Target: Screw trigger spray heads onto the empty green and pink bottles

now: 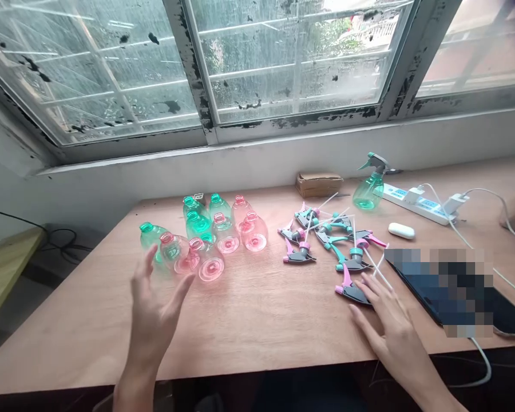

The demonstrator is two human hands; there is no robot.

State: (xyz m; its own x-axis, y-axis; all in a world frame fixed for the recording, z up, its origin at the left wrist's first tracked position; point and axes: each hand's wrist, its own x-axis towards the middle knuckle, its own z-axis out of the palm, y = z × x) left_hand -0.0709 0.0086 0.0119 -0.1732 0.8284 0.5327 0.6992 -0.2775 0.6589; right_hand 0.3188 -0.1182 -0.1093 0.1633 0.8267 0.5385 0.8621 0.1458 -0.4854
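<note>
Right hand [388,326], lower right of frame: fingers stretched forward over the near grey-and-pink spray head [354,293], thumb set apart from them. Fingertips overlap the end of its grey body; cannot tell whether they grip it or only rest there. Left hand [154,309], lower left of centre: thumb and fingers spread wide, nothing held. Its fingertips overlap the edge of the bottle cluster; contact not certain.

Just beyond the left hand, left of centre: clear pink and green bottles, uncapped, all upright. Nearest is the front pink bottle [211,268]. Judgement: light, thin-walled, springy under a squeeze, smooth enough to slip, easily tipped if knocked. Best hold: round the body below the shoulder, neck left free.

Beyond the right hand, right of centre: a loose heap of further spray heads, some with turquoise parts, lying on their sides with white tubes crossing. Judgement: light and stiff, but the trigger likely gives under pressure and the thin tubes should bend and snag on neighbours. Best hold: grey body and collar, fingers off trigger and tube.

Farther out, upper right: one green bottle with its sprayer fitted [368,193], cardboard box [320,185], power strip [420,205], white oval object [401,230]. Dark flat device [416,286] at right, partly pixelated.
</note>
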